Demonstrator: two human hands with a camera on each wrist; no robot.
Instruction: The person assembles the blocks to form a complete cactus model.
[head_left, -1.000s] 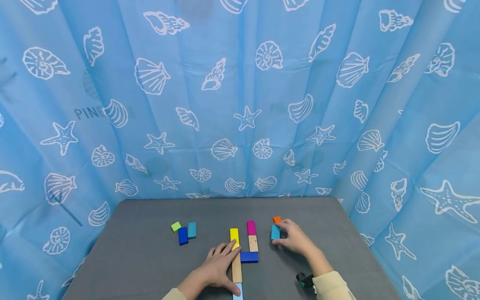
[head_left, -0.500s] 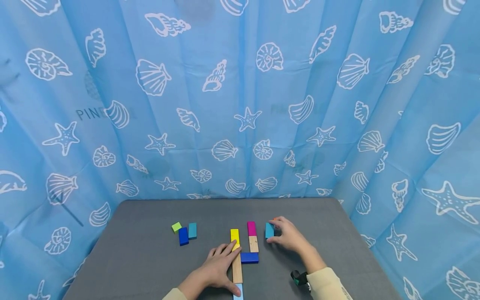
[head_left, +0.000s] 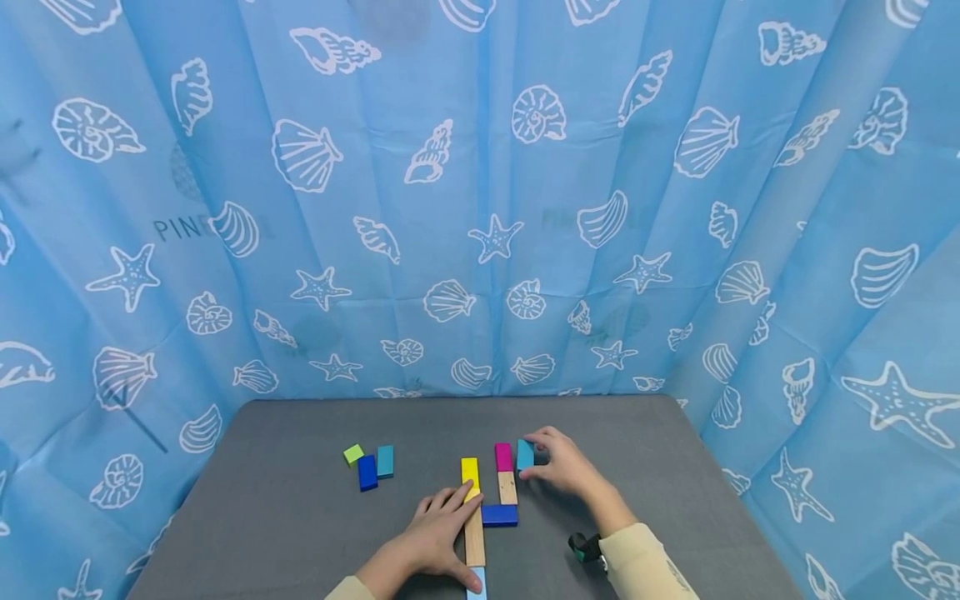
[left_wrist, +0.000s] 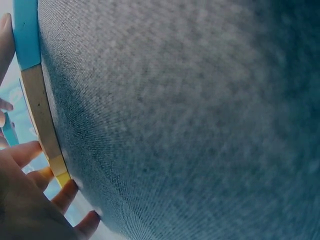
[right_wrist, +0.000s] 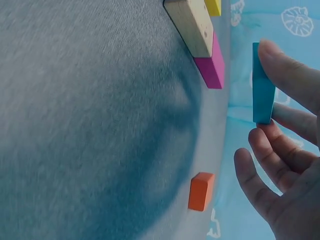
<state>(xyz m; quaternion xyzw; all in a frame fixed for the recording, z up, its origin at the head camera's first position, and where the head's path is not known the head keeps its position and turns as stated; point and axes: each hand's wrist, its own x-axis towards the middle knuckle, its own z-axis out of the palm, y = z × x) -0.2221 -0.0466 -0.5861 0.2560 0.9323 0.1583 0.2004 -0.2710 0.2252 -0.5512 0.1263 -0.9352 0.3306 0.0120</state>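
Teal rectangular block (head_left: 525,456), seemingly painted wood: pinched by ends in fingers of right hand (head_left: 562,465), above grey woven-textured tabletop (head_left: 292,533), near magenta rectangular block (head_left: 503,457). Likely light, stiff, smooth; opposite ends best hold. Left hand (head_left: 435,537): fingers spread, touching multicoloured block row (head_left: 474,546).

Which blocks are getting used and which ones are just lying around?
Probably in use: teal block in the right grip, yellow block, near wooden block, light blue block, blue crosspiece, far wooden block, magenta block.

Probably just lying about: lime-green block, dark blue block, other teal block, orange block.
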